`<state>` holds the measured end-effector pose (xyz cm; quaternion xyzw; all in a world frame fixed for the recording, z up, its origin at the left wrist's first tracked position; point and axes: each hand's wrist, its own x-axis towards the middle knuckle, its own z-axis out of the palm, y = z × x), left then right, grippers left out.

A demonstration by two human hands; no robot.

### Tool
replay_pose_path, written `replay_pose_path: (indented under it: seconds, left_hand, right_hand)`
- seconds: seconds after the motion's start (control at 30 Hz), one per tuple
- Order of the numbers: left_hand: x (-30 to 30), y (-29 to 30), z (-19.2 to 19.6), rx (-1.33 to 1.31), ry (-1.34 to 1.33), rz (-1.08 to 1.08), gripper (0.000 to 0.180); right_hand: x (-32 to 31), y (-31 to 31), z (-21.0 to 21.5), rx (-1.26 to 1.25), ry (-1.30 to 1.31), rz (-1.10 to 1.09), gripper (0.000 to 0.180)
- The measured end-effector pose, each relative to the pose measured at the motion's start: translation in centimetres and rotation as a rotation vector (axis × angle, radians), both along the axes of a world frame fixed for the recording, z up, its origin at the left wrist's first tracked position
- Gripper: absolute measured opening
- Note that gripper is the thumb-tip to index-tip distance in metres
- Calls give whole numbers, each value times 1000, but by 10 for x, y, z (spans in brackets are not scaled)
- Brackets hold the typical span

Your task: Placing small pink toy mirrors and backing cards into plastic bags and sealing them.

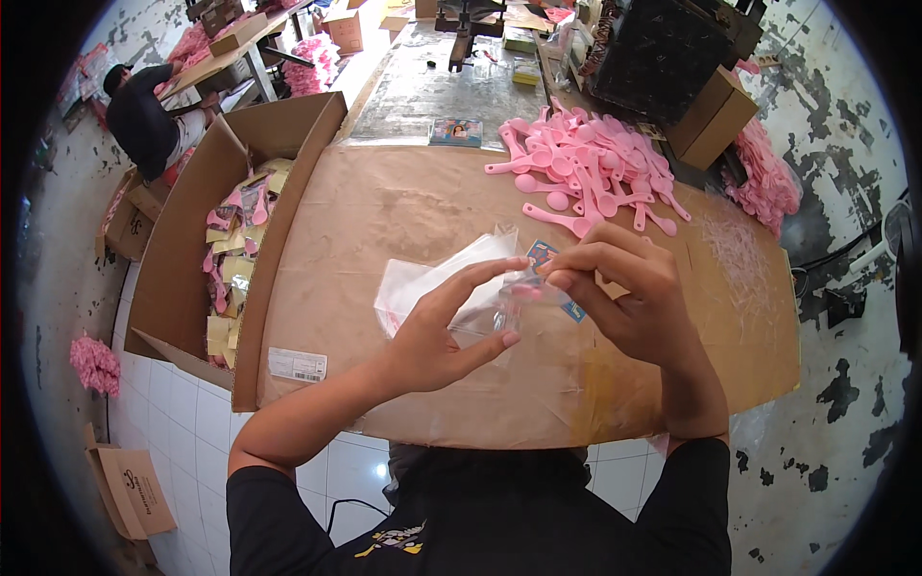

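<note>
A clear plastic bag (pixel 503 312) with something pink inside hangs between my two hands over the table. My right hand (pixel 629 288) pinches its upper right edge between thumb and fingertips. My left hand (pixel 444 324) curves around the other side, thumb and forefinger spread apart, with the bag in the gap. Beneath the hands lies a stack of clear, flat plastic bags (pixel 423 284). A blue printed card (pixel 541 252) shows partly behind the right fingertips. Just beyond sits a heap of pink plastic spoons (pixel 586 158).
At left stands an open cardboard box (pixel 182 259) holding packed spoons and cards. A printed card (pixel 455 132) lies toward the far edge, before a metal press (pixel 469 29). Thin plastic strips (pixel 738 252) litter the right side. Another person (pixel 144 113) sits far left.
</note>
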<state>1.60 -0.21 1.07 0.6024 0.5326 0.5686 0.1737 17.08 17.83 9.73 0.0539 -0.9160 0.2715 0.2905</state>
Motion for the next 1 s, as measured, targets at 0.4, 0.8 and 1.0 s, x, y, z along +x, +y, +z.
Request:
replay_pose_path:
  seconds: [0.4, 0.8, 1.0]
  left_hand:
    - [6, -5, -2, -93, -245, 4, 40]
    - [11, -9, -15, -241, 12, 130, 56]
    - [8, -6, -7, -397, 49, 124, 58]
  right_hand:
    - [-12, -15, -18, 249, 222, -86, 17]
    - [-23, -23, -65, 828, 224, -181, 16]
    - [-33, 0, -64, 583, 166, -279, 12]
